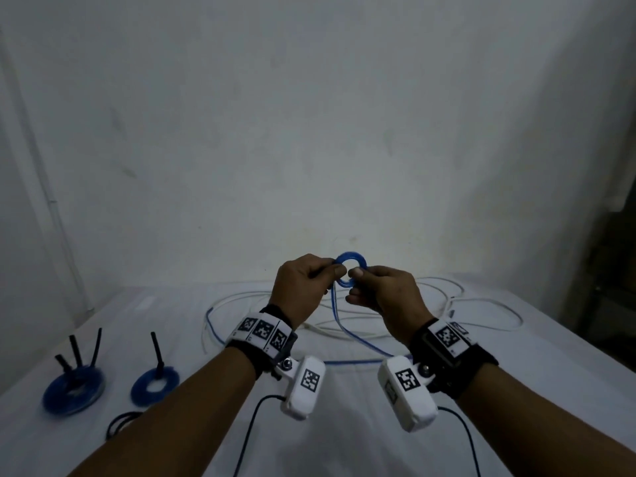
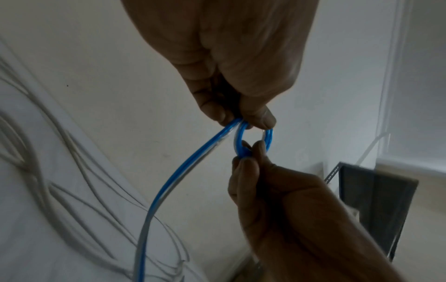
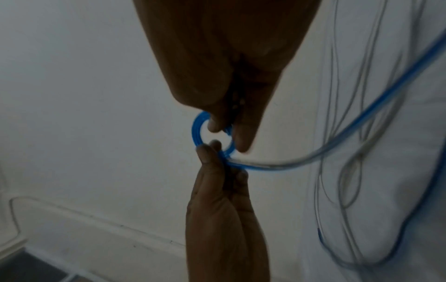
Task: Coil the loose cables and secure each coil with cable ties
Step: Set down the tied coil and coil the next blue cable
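Head view: the left hand [image 1: 303, 290] and the right hand [image 1: 382, 294] hold a small blue coil [image 1: 350, 268] up above the tabletop [image 1: 344, 390], each pinching one side of it. The blue cable [image 1: 358, 339] trails from the coil down to the cloth, across loose white cables [image 1: 481, 304]. Two finished blue coils [image 1: 113, 387] with black cable ties [image 1: 156, 352] lie well apart at the left.

Left wrist view: the left thumb and fingers [image 2: 217, 112] press together on the coil's top [image 2: 241, 137], where the loose run leaves it; the right fingers [image 2: 246, 164] pinch the bottom.

Right wrist view: the right fingers [image 3: 241, 137] clamp one side of the ring [image 3: 198, 131]; the left fingertips [image 3: 207, 154] pinch the opposite side, at the tail's exit.

Risk: the turns look tight and springy, so a slackened pinch could likely let them spring open.

Risk: the trailing run may snag on the white cables and tug the coil loose.
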